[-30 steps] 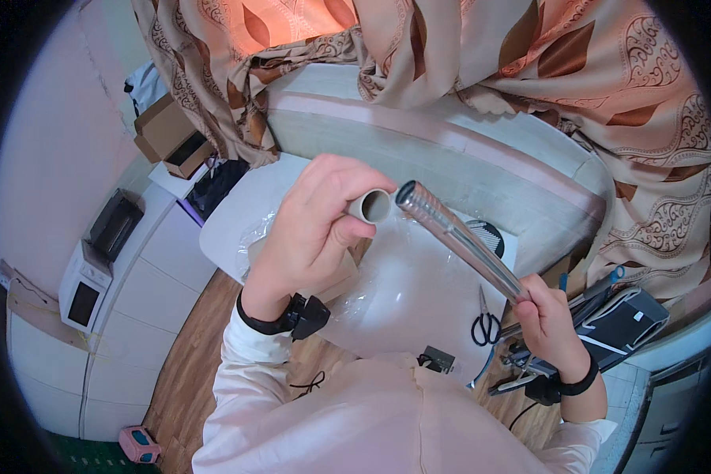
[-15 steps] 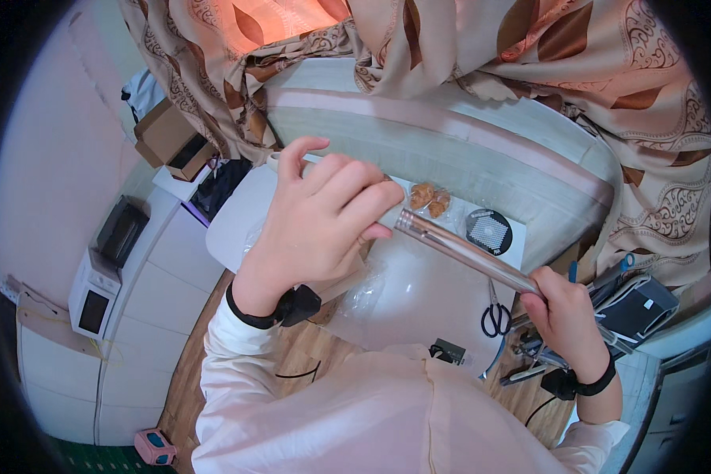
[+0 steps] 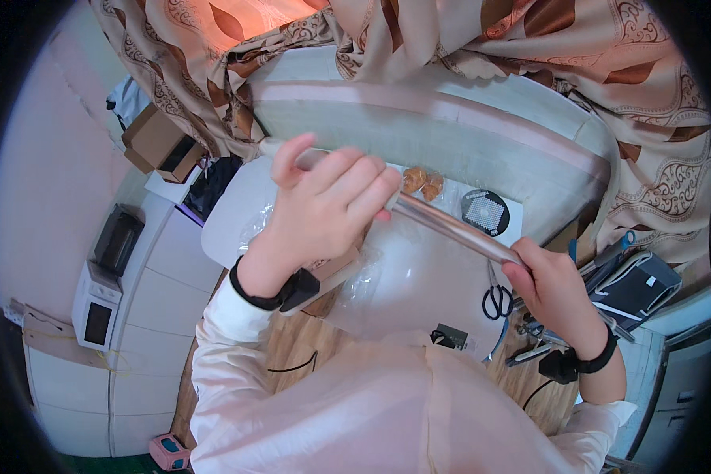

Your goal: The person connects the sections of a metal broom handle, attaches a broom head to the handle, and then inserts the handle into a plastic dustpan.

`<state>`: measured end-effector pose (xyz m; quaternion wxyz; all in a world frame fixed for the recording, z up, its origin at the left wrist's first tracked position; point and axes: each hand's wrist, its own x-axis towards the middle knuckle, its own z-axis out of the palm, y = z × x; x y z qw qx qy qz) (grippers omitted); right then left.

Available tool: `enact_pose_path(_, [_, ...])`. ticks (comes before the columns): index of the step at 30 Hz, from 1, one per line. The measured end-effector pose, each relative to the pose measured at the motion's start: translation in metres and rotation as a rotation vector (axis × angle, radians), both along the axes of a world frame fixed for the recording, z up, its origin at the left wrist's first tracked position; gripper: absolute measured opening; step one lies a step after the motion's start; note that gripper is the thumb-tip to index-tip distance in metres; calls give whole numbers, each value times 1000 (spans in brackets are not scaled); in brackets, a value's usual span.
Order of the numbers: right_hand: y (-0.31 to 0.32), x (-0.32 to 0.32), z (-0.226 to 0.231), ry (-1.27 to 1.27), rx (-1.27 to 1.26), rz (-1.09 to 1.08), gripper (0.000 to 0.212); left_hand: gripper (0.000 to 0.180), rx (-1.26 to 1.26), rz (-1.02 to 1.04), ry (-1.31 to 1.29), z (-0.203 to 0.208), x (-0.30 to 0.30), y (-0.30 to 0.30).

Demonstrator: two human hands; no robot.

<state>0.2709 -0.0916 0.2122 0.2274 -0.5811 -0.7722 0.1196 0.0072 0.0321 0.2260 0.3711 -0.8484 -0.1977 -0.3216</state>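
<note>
A shiny, pinkish-silver metal tube (image 3: 458, 227) slants across the space above the table. My right hand (image 3: 557, 288) is wrapped round its lower right end. At the upper left end, my left hand (image 3: 328, 201) has its fingers curled with the outermost finger raised. They cover that end of the tube, and a greyish bit of something shows behind them, too hidden to name. Below the tube, black-handled scissors (image 3: 498, 300) lie on the white table (image 3: 419, 292).
Bagged brown pastries (image 3: 423, 183) and a black perforated disc (image 3: 486, 212) sit at the table's far side. Clear plastic wrap (image 3: 361, 280) and a cardboard box (image 3: 332, 272) are under my left arm. Metal stands (image 3: 537, 344) and a dark case (image 3: 636, 292) are at right.
My left hand and the tube have come together; the ridged tube end, bare before, is now hidden at my fingers. My right hand has moved slightly up and left. The view has shifted a little.
</note>
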Motion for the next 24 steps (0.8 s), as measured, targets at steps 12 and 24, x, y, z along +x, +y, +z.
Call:
enact_pose_path(12, [3, -20, -59, -223, 488, -217, 27, 53, -1477, -1483, -1866, 9, 33, -6])
enact_pose_path(24, [0, -15, -48, 696, -543, 277, 29, 39, -1556, -2555, -313, 2, 45, 21])
